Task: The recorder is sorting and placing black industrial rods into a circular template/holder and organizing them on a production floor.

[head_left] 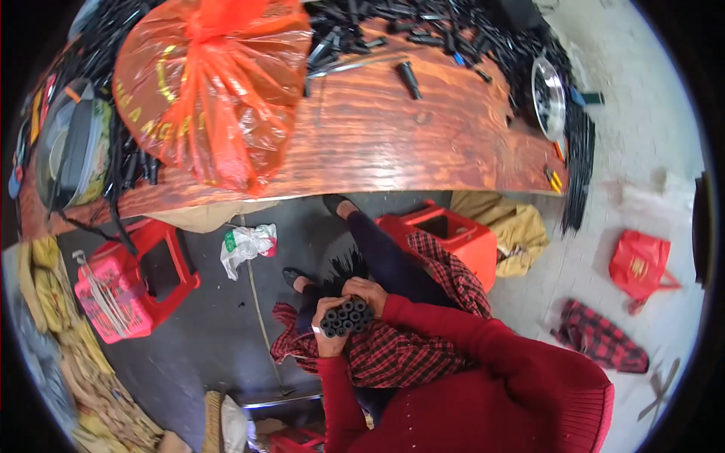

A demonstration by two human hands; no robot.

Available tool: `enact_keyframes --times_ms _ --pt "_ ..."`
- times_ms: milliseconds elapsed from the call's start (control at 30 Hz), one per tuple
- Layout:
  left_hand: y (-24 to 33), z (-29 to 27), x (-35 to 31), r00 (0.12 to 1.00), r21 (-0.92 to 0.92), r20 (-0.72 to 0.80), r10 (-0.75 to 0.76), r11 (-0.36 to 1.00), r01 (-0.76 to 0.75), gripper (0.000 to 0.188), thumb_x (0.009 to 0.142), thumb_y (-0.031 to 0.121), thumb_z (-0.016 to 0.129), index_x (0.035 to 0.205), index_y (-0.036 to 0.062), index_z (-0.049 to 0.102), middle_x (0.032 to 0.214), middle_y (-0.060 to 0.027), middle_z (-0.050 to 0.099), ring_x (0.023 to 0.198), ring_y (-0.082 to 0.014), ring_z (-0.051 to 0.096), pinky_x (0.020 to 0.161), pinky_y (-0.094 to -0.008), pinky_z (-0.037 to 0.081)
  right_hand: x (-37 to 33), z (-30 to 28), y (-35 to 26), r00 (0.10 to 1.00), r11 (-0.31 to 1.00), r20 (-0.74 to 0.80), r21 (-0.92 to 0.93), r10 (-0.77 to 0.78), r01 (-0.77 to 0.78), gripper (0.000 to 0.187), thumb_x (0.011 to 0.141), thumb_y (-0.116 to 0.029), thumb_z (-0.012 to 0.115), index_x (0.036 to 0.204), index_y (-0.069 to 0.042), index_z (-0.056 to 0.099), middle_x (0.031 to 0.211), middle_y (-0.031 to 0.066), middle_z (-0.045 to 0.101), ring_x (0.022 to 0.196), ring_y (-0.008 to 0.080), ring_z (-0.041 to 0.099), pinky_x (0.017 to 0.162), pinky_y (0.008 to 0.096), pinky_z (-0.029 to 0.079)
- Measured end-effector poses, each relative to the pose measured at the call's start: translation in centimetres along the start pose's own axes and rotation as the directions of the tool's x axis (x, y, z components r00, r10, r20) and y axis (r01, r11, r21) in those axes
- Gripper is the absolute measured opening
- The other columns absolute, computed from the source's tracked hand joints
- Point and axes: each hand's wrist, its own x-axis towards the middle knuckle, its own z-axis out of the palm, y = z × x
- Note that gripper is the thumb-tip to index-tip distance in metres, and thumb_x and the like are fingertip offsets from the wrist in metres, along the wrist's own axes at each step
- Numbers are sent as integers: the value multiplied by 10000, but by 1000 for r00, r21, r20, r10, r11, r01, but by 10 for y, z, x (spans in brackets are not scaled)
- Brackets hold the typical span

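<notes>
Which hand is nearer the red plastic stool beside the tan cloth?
Right. In view, the right hand is below and left of the red stool; the left hand is farther left, lower.

Two hands (368, 293); one bundle of black tubes (347, 317); one orange plastic bag (215, 90); one metal bowl (557, 106); one red handbag (639, 260); two shoes (293, 278)

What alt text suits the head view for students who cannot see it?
A person's left hand and right hand hold a bundle of black tubes over a checked cloth. Ahead, an orange bag and black pieces lie on a wooden table.
</notes>
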Motion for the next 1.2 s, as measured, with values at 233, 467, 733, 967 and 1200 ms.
enact_keyframes --times_ms 233,467,733,967,1200 --pt "12 -12 -12 974 69 223 -30 998 15 370 649 -24 729 1004 -4 625 988 -113 645 887 -210 620 822 -297 484 -37 28 -21 974 996 -215 81 65 -49 277 684 -84 690 931 -78 565 898 79 572 906 329 559 779 399 452" --pt "9 67 17 893 153 447 -54 988 -16 378 661 26 769 1006 -8 620 990 -111 647 890 -199 616 820 -296 482 -80 -19 12 887 988 -439 114 142 -101 258 715 -141 688 933 -63 576 904 86 586 926 322 567 795 404 455" --pt "5 206 80 769 413 607 -201 906 -89 420 643 79 814 998 28 596 934 -64 635 870 -150 616 790 -298 499 -123 -79 86 592 925 -727 369 347 -88 227 730 -164 691 894 -60 573 874 117 580 891 342 568 753 412 461" --pt "-56 297 162 620 538 646 -445 842 44 617 635 -12 803 1189 4 532 1115 -79 642 995 -181 623 889 -334 514 -113 -126 161 202 818 -815 568 543 89 467 699 -268 773 1058 -25 598 999 186 603 988 408 580 853 437 481" --pt "-93 385 234 640 508 644 -420 859 52 338 673 -60 714 1000 -37 630 1011 -66 653 850 -142 628 786 -296 528 -99 -205 225 181 854 -835 512 520 -91 557 684 -332 793 1073 0 570 1032 228 611 1017 420 581 841 452 480"
